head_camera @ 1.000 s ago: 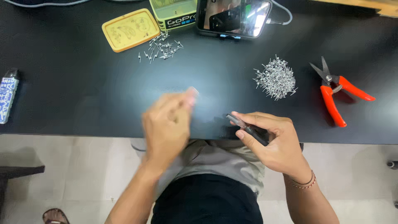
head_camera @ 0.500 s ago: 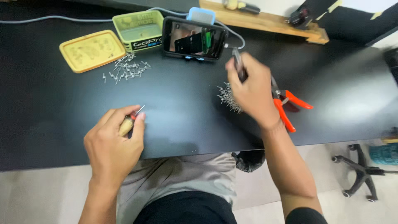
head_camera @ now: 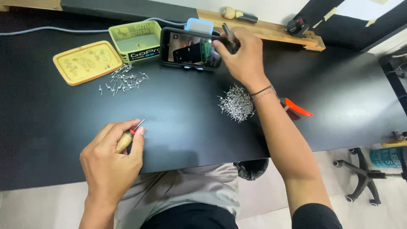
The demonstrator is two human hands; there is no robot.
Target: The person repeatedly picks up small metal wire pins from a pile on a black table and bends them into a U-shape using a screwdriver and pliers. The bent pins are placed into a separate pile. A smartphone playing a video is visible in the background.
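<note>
On a black tabletop (head_camera: pixel 178 123), the left hand (head_camera: pixel 111 163) grips a small wooden-handled tool (head_camera: pixel 126 139), fingers clenched. The right hand (head_camera: pixel 242 59), fingers grasping dark pliers (head_camera: pixel 229 33), reaches the propped phone (head_camera: pixel 190 48). A large pin pile (head_camera: pixel 236 103) lies unsorted; fewer pins (head_camera: pixel 123 80) sit beside the green tin (head_camera: pixel 135 40).

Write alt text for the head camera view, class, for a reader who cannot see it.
Over a black table, the left hand grips a small wooden-handled tool, while the right hand, holding a slim dark tool, reaches to a propped phone. Nearby lie two heaps of small metal pins and orange-handled cutters.
</note>
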